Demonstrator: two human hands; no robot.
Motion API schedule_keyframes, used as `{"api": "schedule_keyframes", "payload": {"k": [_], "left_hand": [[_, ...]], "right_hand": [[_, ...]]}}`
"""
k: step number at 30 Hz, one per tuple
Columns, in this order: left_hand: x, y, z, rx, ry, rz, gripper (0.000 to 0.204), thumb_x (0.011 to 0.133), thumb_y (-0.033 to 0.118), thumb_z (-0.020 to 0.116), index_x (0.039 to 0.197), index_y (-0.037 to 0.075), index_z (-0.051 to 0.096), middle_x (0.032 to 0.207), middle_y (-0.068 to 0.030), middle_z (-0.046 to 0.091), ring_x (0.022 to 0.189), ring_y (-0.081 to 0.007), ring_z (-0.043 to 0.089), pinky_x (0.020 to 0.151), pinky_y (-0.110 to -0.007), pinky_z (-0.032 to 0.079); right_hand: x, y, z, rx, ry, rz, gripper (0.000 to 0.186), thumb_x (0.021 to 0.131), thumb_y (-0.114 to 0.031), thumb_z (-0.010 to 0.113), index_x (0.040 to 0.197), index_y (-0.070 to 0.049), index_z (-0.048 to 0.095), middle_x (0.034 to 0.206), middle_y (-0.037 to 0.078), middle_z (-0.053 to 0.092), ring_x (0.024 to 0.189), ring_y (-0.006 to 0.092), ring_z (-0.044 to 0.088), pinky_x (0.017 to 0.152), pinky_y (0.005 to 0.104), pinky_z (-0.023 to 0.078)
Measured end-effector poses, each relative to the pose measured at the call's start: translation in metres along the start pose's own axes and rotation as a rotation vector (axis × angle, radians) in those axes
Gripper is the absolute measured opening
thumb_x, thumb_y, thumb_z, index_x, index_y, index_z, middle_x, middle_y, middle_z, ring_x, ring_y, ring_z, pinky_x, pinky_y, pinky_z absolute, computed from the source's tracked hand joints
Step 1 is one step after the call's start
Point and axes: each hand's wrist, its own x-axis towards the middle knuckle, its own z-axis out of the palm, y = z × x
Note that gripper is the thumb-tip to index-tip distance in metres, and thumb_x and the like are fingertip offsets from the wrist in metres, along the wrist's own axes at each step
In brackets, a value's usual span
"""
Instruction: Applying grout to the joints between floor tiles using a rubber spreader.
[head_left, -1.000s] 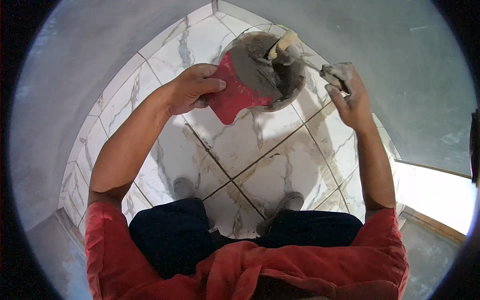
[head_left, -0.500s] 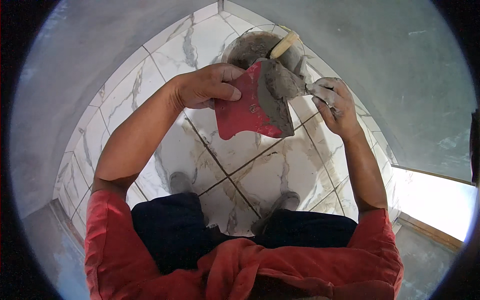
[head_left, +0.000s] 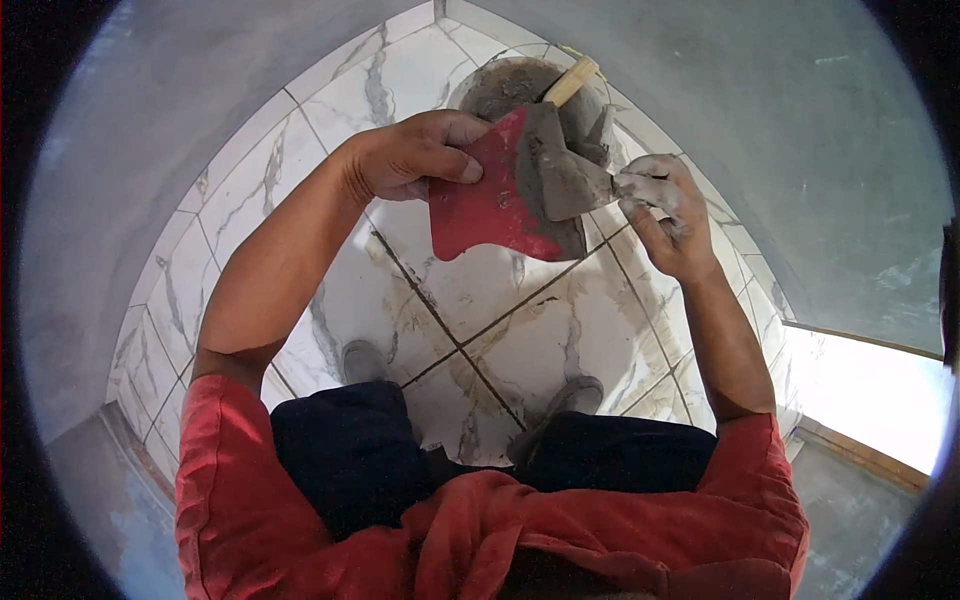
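Observation:
My left hand [head_left: 428, 160] is closed on the left edge of a red plastic spreader [head_left: 472, 212], thumb on top. Grey wet mortar [head_left: 535, 125] coats the spreader's right side. Against that coated side lies the mortar-smeared blade of a putty knife [head_left: 570, 188]. Fingers of my right hand [head_left: 672, 215] pinch the putty knife at its right end; its handle is mostly hidden in them. Pale mortar has dried on those fingers. Just beyond the spreader stands a mortar-stained bucket [head_left: 490, 88], partly covered by it.
A tool with a light wooden handle [head_left: 571, 80] leans in the bucket. Marbled white tiles [head_left: 400, 310] with dark joints and mortar smears make up the floor. Grey walls [head_left: 250, 60] meet in the corner ahead. My shoes [head_left: 365, 362] are below, and bright light enters at right.
The putty knife blade has shifted down and turned on the spreader's coated side. Both hands have stayed in nearly the same place, and the spreader has risen slightly.

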Motion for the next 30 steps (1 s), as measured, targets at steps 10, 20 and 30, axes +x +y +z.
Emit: {"api": "schedule_keyframes", "payload": {"k": [10,20,30], "left_hand": [[-0.014,-0.01,-0.013,0.016,-0.021,-0.079,0.058,0.077,0.02,0.07,0.122,-0.011,0.051,0.113,-0.016,0.063,0.099,-0.0197,0.064,0.087,-0.033,0.052],[-0.056,-0.029,-0.03,-0.143,0.181,-0.007,0.044,0.081,0.006,0.061,0.122,-0.007,0.052,0.109,-0.0128,0.064,0.096,-0.0165,0.064,0.083,-0.031,0.054],[-0.226,-0.117,-0.016,-0.267,0.696,0.068,0.057,0.082,0.012,0.064,0.134,0.002,0.043,0.108,-0.0055,0.063,0.087,-0.0108,0.061,0.069,-0.025,0.051]], "right_hand": [[-0.008,-0.004,0.002,0.155,0.012,0.114,0.021,0.08,0.002,0.064,0.1,-0.005,0.06,0.1,0.012,0.061,0.09,0.0256,0.057,0.075,0.0353,0.047],[-0.041,0.021,0.007,-0.023,-0.143,0.282,0.028,0.081,0.0,0.063,0.107,-0.007,0.061,0.106,0.013,0.058,0.095,0.0286,0.058,0.08,0.0368,0.048],[0.034,0.074,0.057,-0.701,-0.648,0.316,0.024,0.08,-0.003,0.05,0.098,-0.007,0.066,0.1,0.02,0.064,0.098,0.0394,0.059,0.084,0.0463,0.049]]}}
